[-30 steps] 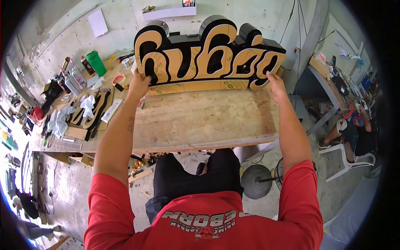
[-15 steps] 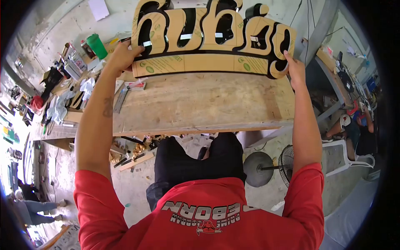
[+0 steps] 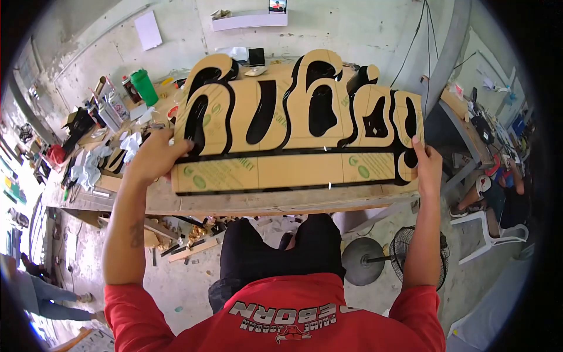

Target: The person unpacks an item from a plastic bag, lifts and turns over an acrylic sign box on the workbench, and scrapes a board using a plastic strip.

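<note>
A large lettering sign (image 3: 281,170) with joined, curvy letters spans the view above the near part of the wooden workbench (image 3: 246,205). Tan protective paper with green print covers its letter faces and lower bar; the sides and background are glossy black. At its left end, my left hand (image 3: 157,155) is closed around the edge, thumb on the front. My right hand (image 3: 429,167) grips the opposite end, thumb over the front near the last letter. The fingers behind the sign are partly hidden, and the sign covers most of the benchtop.
Spray cans (image 3: 108,114), a green tumbler (image 3: 144,87) and crumpled cloths (image 3: 91,167) crowd the bench's left side. A pedestal fan (image 3: 410,258) stands below right. Offcuts (image 3: 193,249) litter the floor. A person sits on a white chair (image 3: 489,234) at right; another person's legs (image 3: 56,299) show at left.
Both hands have brought the sign down in the view and closer to my body, keeping hold of its ends. More of the back wall, with a white shelf, now shows.
</note>
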The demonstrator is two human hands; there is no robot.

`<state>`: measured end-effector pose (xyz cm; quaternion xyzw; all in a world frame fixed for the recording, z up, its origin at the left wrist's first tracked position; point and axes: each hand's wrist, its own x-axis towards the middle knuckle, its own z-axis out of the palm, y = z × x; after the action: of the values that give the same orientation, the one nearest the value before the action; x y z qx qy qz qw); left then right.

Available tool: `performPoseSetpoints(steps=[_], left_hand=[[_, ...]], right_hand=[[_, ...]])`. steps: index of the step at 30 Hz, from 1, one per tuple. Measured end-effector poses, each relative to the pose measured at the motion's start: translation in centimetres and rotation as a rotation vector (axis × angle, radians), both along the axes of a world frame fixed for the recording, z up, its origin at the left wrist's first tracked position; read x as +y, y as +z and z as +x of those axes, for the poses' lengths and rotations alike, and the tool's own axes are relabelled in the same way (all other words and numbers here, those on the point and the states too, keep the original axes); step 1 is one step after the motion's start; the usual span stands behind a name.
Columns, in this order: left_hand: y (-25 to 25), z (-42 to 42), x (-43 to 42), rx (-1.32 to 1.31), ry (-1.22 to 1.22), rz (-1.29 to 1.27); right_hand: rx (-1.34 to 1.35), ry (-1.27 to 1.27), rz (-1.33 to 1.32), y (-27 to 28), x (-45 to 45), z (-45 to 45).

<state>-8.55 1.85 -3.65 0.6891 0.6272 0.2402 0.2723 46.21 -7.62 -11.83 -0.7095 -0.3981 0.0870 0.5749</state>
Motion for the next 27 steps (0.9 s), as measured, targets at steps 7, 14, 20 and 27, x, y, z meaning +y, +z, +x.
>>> performPoseSetpoints(steps=[7, 14, 20, 27], left_hand=[[-1.4, -1.0, -5.9, 0.048, 0.013, 0.034], [-2.8, -2.1, -10.0, -0.001, 0.078, 0.085], [-3.0, -2.7, -10.8, -0.030, 0.110, 0.009], [-3.2, -3.5, -10.7, -0.037, 0.123, -0.018]], right_hand=[[0.172, 0.028, 0.184, -2.9, -3.9, -0.9], [0.306, 0.131, 0.253, -4.6, -4.4, -0.2], [0.290, 0.126, 0.243, -4.3, -4.6, -1.3], [0.087, 0.061, 0.255, -5.6, -4.7, -1.8]])
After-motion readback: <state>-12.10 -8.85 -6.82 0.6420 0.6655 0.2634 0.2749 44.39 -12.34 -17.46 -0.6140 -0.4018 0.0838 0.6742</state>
